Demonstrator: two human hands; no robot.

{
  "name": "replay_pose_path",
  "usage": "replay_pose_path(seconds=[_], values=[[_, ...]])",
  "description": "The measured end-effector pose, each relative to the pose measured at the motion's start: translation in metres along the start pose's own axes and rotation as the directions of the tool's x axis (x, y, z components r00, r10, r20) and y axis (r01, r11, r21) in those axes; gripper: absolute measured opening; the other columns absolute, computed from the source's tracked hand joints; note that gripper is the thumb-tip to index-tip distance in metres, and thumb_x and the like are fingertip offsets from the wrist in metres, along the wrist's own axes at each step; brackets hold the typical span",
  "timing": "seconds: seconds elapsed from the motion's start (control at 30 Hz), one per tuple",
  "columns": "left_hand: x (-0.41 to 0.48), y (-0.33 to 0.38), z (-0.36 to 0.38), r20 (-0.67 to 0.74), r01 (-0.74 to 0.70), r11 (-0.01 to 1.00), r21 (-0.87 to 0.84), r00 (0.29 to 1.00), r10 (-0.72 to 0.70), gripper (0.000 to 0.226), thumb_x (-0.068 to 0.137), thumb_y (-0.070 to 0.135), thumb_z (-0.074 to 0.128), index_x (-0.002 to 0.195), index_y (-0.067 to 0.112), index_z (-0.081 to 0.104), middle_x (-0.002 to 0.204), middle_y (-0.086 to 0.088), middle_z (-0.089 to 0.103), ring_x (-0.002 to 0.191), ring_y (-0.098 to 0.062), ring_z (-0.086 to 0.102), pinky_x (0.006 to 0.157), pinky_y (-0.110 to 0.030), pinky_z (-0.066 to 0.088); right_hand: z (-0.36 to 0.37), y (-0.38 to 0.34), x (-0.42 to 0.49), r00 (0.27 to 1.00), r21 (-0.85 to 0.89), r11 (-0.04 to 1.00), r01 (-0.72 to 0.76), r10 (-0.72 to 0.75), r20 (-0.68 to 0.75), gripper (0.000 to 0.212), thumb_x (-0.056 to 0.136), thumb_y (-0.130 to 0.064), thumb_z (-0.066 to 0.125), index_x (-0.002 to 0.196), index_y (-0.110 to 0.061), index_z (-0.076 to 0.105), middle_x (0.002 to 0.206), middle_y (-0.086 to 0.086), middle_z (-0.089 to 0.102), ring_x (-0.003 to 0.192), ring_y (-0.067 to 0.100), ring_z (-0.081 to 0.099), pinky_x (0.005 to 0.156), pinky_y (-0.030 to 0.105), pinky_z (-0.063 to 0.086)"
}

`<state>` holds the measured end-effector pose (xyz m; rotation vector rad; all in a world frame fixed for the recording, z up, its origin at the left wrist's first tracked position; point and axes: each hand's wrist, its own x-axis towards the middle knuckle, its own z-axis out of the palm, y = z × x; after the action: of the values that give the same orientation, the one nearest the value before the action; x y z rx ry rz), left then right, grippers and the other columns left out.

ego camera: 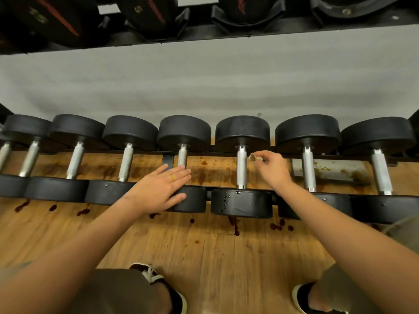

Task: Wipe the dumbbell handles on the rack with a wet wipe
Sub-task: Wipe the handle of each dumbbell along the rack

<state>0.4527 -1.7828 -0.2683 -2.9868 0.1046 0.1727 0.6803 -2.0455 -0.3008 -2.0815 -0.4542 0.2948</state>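
Head view looks straight down on a row of dumbbells (242, 132) lying across the rack (168, 159). Their black heads sit on its far and near rails and the steel handles bridge the gap between, so each handle is bare and reachable from above. The right hand (272, 169) pinches a small crumpled wipe (252, 157) between thumb and fingertips, the other fingers curled under. The wipe hangs just beside the far end of one handle (241, 171), on its right; I cannot tell whether it touches the steel. Holding it as a tight wad at the fingertips probably lets it be pressed round a narrow bar between close-set heads. The left hand (162, 189) is flat, fingers straight and a little spread, over the near head (192, 199) of the next dumbbell to the left, by the rack's near rail; whether it presses there or hovers is unclear. I judge it a steadying hand, to stop a round weight rolling while its neighbour is rubbed. The wipe looks brownish, so it may be soiled. Dark stains (233, 223) spot the wood floor (215, 257) under the near rail.
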Motion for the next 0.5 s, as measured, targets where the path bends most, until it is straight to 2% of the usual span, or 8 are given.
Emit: replay_pose_path(seconds=[0.1,0.17,0.23,0.3,0.4,0.5], values=[[0.032,-0.019,-0.014,-0.054,-0.016,0.999,0.051,0.998,0.019,0.063,0.106,0.051,0.031,0.162,0.025,0.018,0.169,0.005,0.014,0.153,-0.008,-0.003,0.125,-0.038,0.001,0.007,0.007,0.006,0.997,0.061,0.997,-0.043,0.047,-0.068,0.026,0.098,-0.018,0.061,0.122,-0.019,0.07,0.12,-0.002,0.069,0.114,0.015,0.061,0.092,0.028,0.049],[0.054,-0.03,-0.019,-0.075,-0.011,0.997,0.075,0.997,0.017,0.063,0.106,0.045,0.038,0.162,0.025,0.016,0.17,0.005,0.009,0.153,-0.009,-0.006,0.124,-0.04,0.0,0.012,0.013,0.012,0.992,0.089,0.994,-0.058,0.068,-0.11,0.023,0.098,-0.018,0.062,0.119,-0.019,0.072,0.116,-0.003,0.07,0.108,0.012,0.063,0.083,0.021,0.05],[0.074,-0.041,-0.022,-0.108,-0.015,0.994,0.107,0.994,0.027,0.064,0.105,0.042,0.042,0.162,0.024,0.018,0.17,0.004,0.009,0.155,-0.012,-0.005,0.126,-0.045,0.004,0.016,0.015,0.018,0.983,0.159,0.982,-0.106,0.128,-0.134,0.022,0.097,-0.017,0.064,0.117,-0.018,0.072,0.109,-0.005,0.07,0.098,0.006,0.063,0.071,0.012,0.044],[0.089,-0.05,-0.023,-0.144,-0.029,0.988,0.154,0.988,0.052,0.064,0.104,0.041,0.046,0.161,0.021,0.023,0.17,0.002,0.012,0.156,-0.015,0.0,0.126,-0.052,0.009,0.021,0.016,0.026,0.966,0.265,0.95,-0.167,0.212,-0.151,0.021,0.095,-0.018,0.066,0.115,-0.018,0.073,0.104,-0.007,0.069,0.095,0.003,0.062,0.068,0.012,0.041],[0.108,-0.063,-0.027,-0.118,-0.037,0.983,0.179,0.991,0.059,0.063,0.106,0.042,0.041,0.161,0.022,0.021,0.169,0.003,0.008,0.156,-0.015,-0.004,0.125,-0.054,0.002,0.031,0.021,0.037,0.938,0.42,0.875,-0.239,0.32,-0.133,0.021,0.093,-0.017,0.069,0.114,-0.021,0.073,0.111,-0.006,0.07,0.098,0.003,0.061,0.081,0.019,0.047],[0.12,-0.072,-0.027,-0.097,-0.031,0.986,0.162,0.994,0.047,0.061,0.107,0.045,0.032,0.162,0.024,0.016,0.169,0.007,0.003,0.155,-0.013,-0.008,0.125,-0.053,-0.004,0.043,0.028,0.044,0.91,0.562,0.77,-0.303,0.409,-0.071,0.02,0.09,-0.016,0.073,0.107,-0.027,0.074,0.114,-0.004,0.072,0.11,0.014,0.065,0.1,0.038,0.053]])
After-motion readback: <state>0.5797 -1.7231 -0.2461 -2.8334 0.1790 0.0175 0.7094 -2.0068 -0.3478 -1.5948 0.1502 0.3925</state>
